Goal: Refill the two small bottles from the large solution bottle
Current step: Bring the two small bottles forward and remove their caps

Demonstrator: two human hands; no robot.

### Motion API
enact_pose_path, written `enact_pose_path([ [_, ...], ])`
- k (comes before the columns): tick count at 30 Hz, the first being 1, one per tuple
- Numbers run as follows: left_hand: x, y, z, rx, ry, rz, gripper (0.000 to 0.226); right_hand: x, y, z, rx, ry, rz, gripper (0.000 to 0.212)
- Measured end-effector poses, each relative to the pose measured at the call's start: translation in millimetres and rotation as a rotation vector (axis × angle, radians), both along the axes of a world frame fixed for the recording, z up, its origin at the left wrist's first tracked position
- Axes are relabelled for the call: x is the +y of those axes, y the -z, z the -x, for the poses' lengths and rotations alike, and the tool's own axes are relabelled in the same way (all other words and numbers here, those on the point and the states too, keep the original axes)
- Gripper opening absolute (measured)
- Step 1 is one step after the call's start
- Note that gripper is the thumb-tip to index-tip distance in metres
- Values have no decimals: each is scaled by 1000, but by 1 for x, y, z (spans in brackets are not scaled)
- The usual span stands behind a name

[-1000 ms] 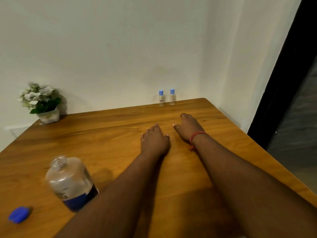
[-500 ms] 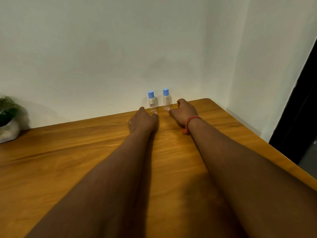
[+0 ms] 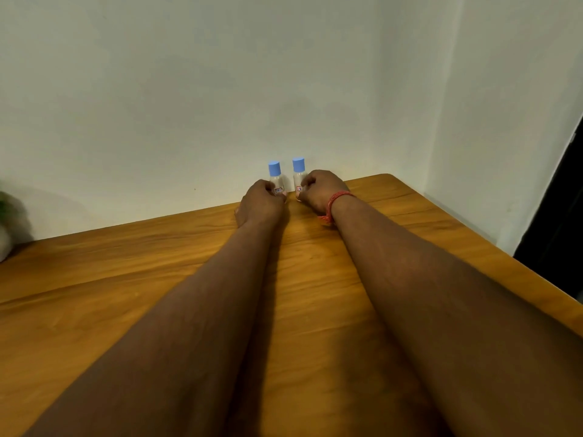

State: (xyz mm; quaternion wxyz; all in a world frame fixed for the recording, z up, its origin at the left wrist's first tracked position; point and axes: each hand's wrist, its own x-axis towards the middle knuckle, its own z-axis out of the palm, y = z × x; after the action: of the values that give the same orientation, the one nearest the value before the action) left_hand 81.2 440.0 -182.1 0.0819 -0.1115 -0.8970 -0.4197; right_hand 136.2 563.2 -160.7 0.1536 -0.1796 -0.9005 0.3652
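Pale plaster walls meet in a corner behind a wooden table (image 3: 126,279), its warm grain running left to right across the view. Right at the back edge, against the wall, stand two small clear bottles side by side, both upright, both wearing blue caps. Both arms are stretched out long across the tabletop, one to each bottle.

On the left, the left hand (image 3: 260,201) is wrapped around the lower body of the left small bottle (image 3: 275,176), fingers curled in on it, the little label peeking out between them. The blue cap and the neck stand clear above the knuckles.

On the right, the right hand (image 3: 320,190) has its fingers curled onto the right small bottle (image 3: 298,175), pinching the lower part from the side, cap showing above. A red thread bracelet (image 3: 336,200) circles that wrist, its loose end trailing down to the wood.

The bottles sit just beside each other with a narrow gap between them, and both bases appear to be down on the table, though the fingers hide most of the contact. Whether there is any liquid inside cannot be told from this far off.

Over at the far left edge, a blurred white plant pot (image 3: 4,244) with a touch of green above it rests on the table.
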Motion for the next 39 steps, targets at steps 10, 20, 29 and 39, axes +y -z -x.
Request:
enact_pose_path([
  [10,-26,4,-63,-21,26,48,36,-29,1,-72,15,-38,70,24],
  [20,-93,-2,-197,-37,25,28,36,-97,5,-186,5,17,51,26],
  [29,-165,-2,-300,-38,34,9,32,-162,10,-284,26,15,-22,20],
  [39,-228,-3,-365,-73,62,-33,36,-213,8,-352,16,-37,19,14],
])
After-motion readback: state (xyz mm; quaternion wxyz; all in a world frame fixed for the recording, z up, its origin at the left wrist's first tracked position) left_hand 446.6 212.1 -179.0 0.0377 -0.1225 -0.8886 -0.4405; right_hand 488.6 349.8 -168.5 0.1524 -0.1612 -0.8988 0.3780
